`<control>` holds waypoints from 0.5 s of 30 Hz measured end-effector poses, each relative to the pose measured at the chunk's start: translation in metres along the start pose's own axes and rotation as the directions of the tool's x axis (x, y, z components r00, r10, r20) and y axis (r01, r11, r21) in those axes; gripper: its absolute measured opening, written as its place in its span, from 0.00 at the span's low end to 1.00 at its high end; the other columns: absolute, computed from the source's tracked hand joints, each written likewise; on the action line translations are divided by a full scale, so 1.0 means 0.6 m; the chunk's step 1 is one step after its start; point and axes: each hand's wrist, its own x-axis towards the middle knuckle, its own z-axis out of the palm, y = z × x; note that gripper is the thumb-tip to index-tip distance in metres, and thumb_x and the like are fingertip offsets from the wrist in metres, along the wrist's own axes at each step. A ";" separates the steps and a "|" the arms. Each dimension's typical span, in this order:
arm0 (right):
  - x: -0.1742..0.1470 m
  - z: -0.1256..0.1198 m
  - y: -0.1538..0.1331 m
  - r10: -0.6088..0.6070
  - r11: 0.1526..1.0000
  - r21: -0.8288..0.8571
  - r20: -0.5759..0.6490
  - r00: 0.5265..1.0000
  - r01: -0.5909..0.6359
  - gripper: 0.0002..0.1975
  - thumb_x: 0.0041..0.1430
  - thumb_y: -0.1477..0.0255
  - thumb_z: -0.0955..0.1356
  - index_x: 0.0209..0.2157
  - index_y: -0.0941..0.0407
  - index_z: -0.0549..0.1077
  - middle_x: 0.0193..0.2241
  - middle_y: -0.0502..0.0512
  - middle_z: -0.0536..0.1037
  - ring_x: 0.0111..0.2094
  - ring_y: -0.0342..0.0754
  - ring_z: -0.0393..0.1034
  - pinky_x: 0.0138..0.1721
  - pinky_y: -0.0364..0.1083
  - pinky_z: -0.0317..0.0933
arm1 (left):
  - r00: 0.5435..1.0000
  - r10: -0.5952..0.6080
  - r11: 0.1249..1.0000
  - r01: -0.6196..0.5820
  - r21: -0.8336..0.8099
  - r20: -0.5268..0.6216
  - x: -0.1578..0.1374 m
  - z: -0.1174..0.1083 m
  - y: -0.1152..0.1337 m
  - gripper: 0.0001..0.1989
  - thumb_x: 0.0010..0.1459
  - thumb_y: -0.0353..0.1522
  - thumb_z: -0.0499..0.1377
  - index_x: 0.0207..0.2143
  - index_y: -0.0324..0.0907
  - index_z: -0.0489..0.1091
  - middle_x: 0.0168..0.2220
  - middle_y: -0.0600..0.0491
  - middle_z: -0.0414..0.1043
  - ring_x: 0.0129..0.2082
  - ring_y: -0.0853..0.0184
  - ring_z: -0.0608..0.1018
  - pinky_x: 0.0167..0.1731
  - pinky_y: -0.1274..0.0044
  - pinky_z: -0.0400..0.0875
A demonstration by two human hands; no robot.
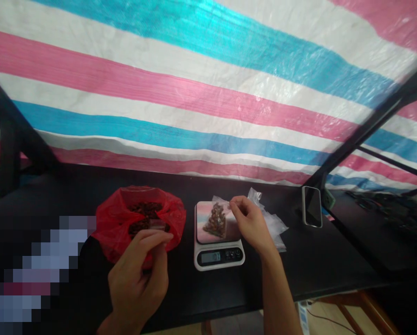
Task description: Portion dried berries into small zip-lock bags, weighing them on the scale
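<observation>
A small clear plastic bag (pixel 215 221) of brown, dried-looking pieces lies on the plate of a white digital kitchen scale (pixel 219 264). The fingertips of my right hand (pixel 248 223) pinch the bag's upper right corner. Lit digits show on the scale's display, too blurred to read surely. Left of the scale is an open red plastic bag (pixel 112 216) holding more brown pieces (pixel 143 208). My left hand (pixel 142 272) is at its near side with fingers curled together. A small translucent piece (pixel 157 224) shows just above those fingertips; its kind is unclear.
Several empty clear bags (pixel 273 225) lie right of the scale, partly behind my right hand. A phone (pixel 312 207) is farther right on the black table (pixel 201 298). A striped plastic sheet (pixel 180 102) and dark frame bars (pixel 365 125) enclose the back.
</observation>
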 end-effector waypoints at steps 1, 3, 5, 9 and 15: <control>-0.005 -0.001 -0.014 -0.024 0.999 0.038 0.038 0.999 0.023 0.15 0.64 0.56 0.69 0.35 0.53 0.76 0.29 0.51 0.78 0.31 0.49 0.71 0.35 0.46 0.63 | 1.000 -0.015 1.000 0.016 -0.018 0.010 0.001 0.002 0.002 0.09 0.67 0.27 0.59 0.43 0.49 0.76 0.40 0.52 0.82 0.41 0.61 0.84 0.45 0.70 0.79; -0.017 0.001 -0.047 -0.054 0.995 0.094 0.109 0.993 0.044 0.15 0.67 0.56 0.69 0.37 0.53 0.76 0.30 0.51 0.77 0.32 0.48 0.70 0.34 0.45 0.62 | 0.994 -0.103 0.992 0.106 -0.064 0.042 0.000 0.008 0.007 0.10 0.68 0.30 0.59 0.49 0.48 0.75 0.48 0.49 0.81 0.49 0.59 0.83 0.51 0.68 0.79; -0.031 0.011 -0.080 -0.073 0.990 0.134 0.165 0.984 0.051 0.15 0.69 0.56 0.69 0.37 0.53 0.76 0.31 0.51 0.77 0.33 0.48 0.69 0.34 0.44 0.62 | 0.964 -0.245 0.958 0.257 -0.127 0.099 -0.006 0.017 0.015 0.14 0.70 0.35 0.59 0.56 0.48 0.73 0.57 0.46 0.79 0.56 0.58 0.81 0.56 0.65 0.77; -0.050 0.061 -0.125 -0.058 0.979 0.203 0.225 0.973 0.011 0.15 0.69 0.56 0.69 0.38 0.53 0.78 0.30 0.50 0.76 0.29 0.46 0.66 0.29 0.43 0.58 | 0.808 -0.554 0.754 0.588 -0.291 0.199 -0.027 0.040 0.034 0.20 0.70 0.47 0.59 0.56 0.48 0.74 0.58 0.45 0.79 0.57 0.56 0.82 0.56 0.65 0.79; -0.054 0.153 -0.136 -0.010 0.978 0.210 0.156 0.988 -0.023 0.14 0.67 0.60 0.70 0.48 0.52 0.79 0.33 0.50 0.81 0.26 0.45 0.68 0.25 0.43 0.61 | 0.453 -0.814 0.131 0.754 -0.643 0.365 -0.019 0.053 0.041 0.27 0.54 0.56 0.70 0.42 0.43 0.76 0.32 0.53 0.81 0.23 0.67 0.77 0.18 0.77 0.69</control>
